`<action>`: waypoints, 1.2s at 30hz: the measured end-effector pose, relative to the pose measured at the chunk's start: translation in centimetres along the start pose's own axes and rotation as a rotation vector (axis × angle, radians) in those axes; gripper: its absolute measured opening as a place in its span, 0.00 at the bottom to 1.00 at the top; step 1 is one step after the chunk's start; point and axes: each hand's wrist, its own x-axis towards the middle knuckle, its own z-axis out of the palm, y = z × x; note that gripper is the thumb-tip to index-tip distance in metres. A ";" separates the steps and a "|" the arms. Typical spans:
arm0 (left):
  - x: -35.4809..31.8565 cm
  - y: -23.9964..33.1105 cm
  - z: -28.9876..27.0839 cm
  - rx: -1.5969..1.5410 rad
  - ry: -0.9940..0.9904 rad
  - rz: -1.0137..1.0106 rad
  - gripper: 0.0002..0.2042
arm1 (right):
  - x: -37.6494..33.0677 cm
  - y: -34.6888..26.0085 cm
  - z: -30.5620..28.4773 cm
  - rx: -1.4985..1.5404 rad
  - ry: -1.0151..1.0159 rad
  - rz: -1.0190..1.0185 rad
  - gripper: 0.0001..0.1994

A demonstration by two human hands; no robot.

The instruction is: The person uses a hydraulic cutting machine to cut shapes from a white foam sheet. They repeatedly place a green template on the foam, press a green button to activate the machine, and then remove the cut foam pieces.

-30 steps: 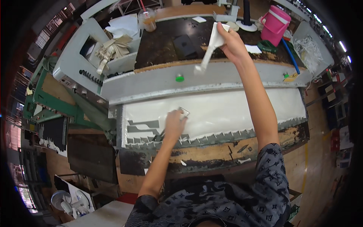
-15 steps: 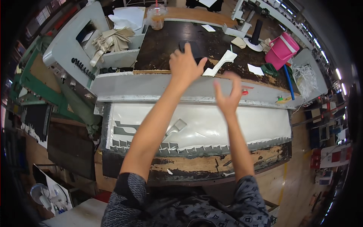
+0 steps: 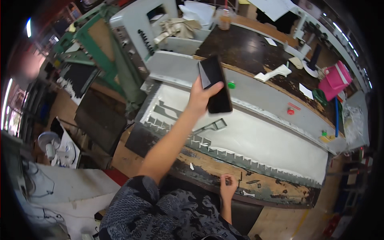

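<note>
A flat black rectangular sheet (image 3: pixel 215 83), apparently folded so that a second dark flap shows at its upper left, is held up in the left hand (image 3: pixel 199 99), the fingers curled round its lower left edge and the thumb pressed along its face; it is raised above the broad white cutting bed (image 3: pixel 276 140) of the grey press machine (image 3: pixel 256 94), clear of everything below. The right hand (image 3: pixel 228 186) is drawn back near the body and rests on the worn near edge of the bench, its fingers closed loosely; whether anything small is pinched there cannot be told. Just beyond the left hand a green button (image 3: pixel 231 85) is set in the grey beam, and a small grey metal cutting die (image 3: pixel 212 126) lies on the bed just below the wrist. Since the sheet is gripped by one edge only, it could be judged liable to sag or slip out and drop onto the die. Farther off, beyond and to the right of the left hand, a pink lidded box (image 3: pixel 334 80) stands shut, its contents hidden; a clear plastic cup (image 3: pixel 224 18) holding brownish drink stands at the far end of the dark table.
</note>
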 end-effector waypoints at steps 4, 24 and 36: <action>-12.2 -0.8 -4.0 -0.562 0.248 -0.101 0.24 | 3.1 0.1 -2.2 -0.035 -0.002 -0.097 0.05; -22.0 -2.2 -4.7 -0.587 -0.238 -0.431 0.51 | 2.5 -15.6 3.6 0.350 -0.739 -0.102 0.57; -20.3 -1.9 0.2 -0.077 -0.194 -0.503 0.35 | 2.4 -16.4 2.1 0.671 -0.414 -0.108 0.56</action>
